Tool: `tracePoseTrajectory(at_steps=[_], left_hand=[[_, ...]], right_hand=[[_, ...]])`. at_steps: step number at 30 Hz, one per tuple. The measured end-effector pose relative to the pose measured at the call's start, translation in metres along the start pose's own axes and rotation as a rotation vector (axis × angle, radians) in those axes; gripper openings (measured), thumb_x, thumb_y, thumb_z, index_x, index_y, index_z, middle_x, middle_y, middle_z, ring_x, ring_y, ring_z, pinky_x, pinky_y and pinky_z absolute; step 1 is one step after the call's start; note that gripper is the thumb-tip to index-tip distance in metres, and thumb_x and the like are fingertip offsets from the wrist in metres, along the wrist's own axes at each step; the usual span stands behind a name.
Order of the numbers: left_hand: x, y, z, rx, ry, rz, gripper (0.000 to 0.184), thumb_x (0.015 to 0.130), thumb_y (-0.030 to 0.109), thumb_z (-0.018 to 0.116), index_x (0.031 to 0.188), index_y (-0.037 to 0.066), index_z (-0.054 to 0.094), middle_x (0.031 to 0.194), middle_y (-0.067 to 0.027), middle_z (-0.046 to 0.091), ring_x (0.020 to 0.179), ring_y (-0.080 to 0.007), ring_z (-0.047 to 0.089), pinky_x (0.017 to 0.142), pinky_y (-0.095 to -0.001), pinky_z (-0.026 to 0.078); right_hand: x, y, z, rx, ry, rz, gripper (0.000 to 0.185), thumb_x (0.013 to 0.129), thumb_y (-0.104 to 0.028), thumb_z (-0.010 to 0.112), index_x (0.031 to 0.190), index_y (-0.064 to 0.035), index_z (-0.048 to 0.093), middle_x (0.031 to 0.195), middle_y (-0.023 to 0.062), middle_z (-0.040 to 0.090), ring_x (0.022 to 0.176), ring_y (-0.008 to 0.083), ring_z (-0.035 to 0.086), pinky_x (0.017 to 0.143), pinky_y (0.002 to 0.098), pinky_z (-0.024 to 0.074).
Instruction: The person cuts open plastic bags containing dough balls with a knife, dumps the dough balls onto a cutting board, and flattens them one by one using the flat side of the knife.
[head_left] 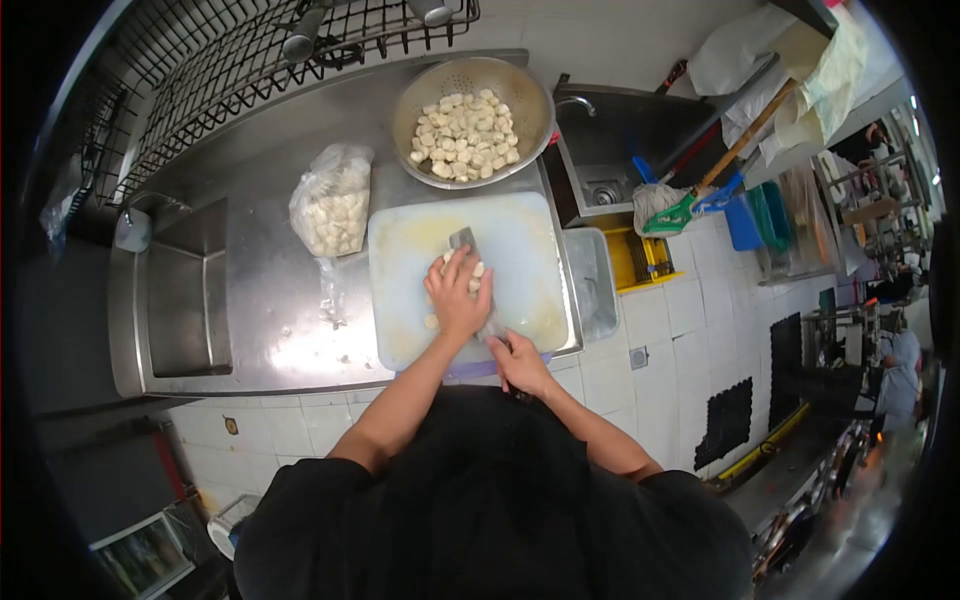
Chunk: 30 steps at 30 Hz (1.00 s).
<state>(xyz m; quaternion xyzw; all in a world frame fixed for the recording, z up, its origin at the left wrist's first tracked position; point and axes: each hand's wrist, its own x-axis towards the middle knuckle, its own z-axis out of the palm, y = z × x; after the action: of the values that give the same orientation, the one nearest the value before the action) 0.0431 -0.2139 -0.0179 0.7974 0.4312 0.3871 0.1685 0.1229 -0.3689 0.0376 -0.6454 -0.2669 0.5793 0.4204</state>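
Note:
My right hand [518, 363], fingers wrapped round the handle, grips a broad-bladed kitchen knife [490, 322] over the near edge of a white cutting board [410, 215]. The blade runs away from me beneath my left hand [458, 295], its tip end [463, 239] showing beyond the fingers. My left fingers curve over the blade and hold a few pale round food pieces [476, 272], visible between thumb and index finger. One more pale piece [431, 321] lies left of that hand. Exactly what kind of food it is, I cannot tell.
Behind the board stands a metal colander [537, 110] of pale pieces. Left of it lies a knotted plastic bag [335, 205] of similar ones. Sinks [190, 300] [640, 130] flank the steel counter [270, 300]. A clear tub [597, 285] and yellow mop bucket [635, 262] stand right.

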Motion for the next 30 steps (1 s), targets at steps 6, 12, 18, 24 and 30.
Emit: tracePoseTrajectory(at_steps=[6,12,18,24,30], left_hand=[[0.184,0.046,-0.007,-0.037,0.11,0.238,0.045,0.095,0.041,0.073,0.129,0.012,0.075,0.139,-0.0069,0.071,0.127,-0.0421,0.058,0.111,-0.0519,0.04],[0.271,0.004,0.024,0.128,-0.105,0.005,0.043,0.103,0.045,0.063,0.112,0.006,0.077,0.123,-0.0123,0.075,0.117,-0.0405,0.062,0.102,-0.0522,0.046],[0.112,-0.05,-0.027,-0.061,-0.486,0.233,0.041,0.103,0.042,0.065,0.101,0.003,0.075,0.1,-0.0186,0.073,0.097,-0.0383,0.063,0.089,-0.0487,0.048],[-0.036,-0.03,-0.045,0.227,-0.321,-0.122,0.044,0.102,0.042,0.065,0.125,0.005,0.066,0.131,-0.0165,0.057,0.123,-0.038,0.05,0.105,-0.0545,0.036],[-0.025,-0.034,-0.011,0.173,-0.073,-0.378,0.026,0.106,0.027,0.059,0.119,0.005,0.063,0.119,-0.0181,0.057,0.113,-0.0402,0.051,0.1,-0.0547,0.037]], right_hand=[[0.028,-0.126,-0.03,-0.019,0.175,-0.173,0.027,0.11,-0.03,0.058,0.105,-0.0029,0.058,0.06,0.0054,0.056,0.043,0.0176,0.057,0.042,0.035,0.0451],[-0.003,-0.119,-0.066,0.012,0.181,-0.147,0.03,0.111,-0.032,0.058,0.103,-0.0033,0.059,0.059,0.005,0.057,0.041,0.0162,0.056,0.041,0.0333,0.0436],[-0.032,0.009,-0.075,-0.075,0.049,0.042,0.032,0.111,-0.034,0.058,0.111,-0.0029,0.063,0.06,0.0045,0.058,0.042,0.0152,0.055,0.042,0.0328,0.0438],[-0.016,0.048,-0.05,-0.125,-0.168,0.181,0.035,0.111,-0.036,0.058,0.108,-0.0005,0.06,0.06,0.0057,0.058,0.042,0.0154,0.055,0.043,0.0327,0.0447],[0.011,0.03,-0.016,-0.122,-0.304,0.148,0.035,0.111,-0.034,0.058,0.112,0.0009,0.059,0.06,0.0057,0.057,0.042,0.0164,0.055,0.042,0.0335,0.0458]])
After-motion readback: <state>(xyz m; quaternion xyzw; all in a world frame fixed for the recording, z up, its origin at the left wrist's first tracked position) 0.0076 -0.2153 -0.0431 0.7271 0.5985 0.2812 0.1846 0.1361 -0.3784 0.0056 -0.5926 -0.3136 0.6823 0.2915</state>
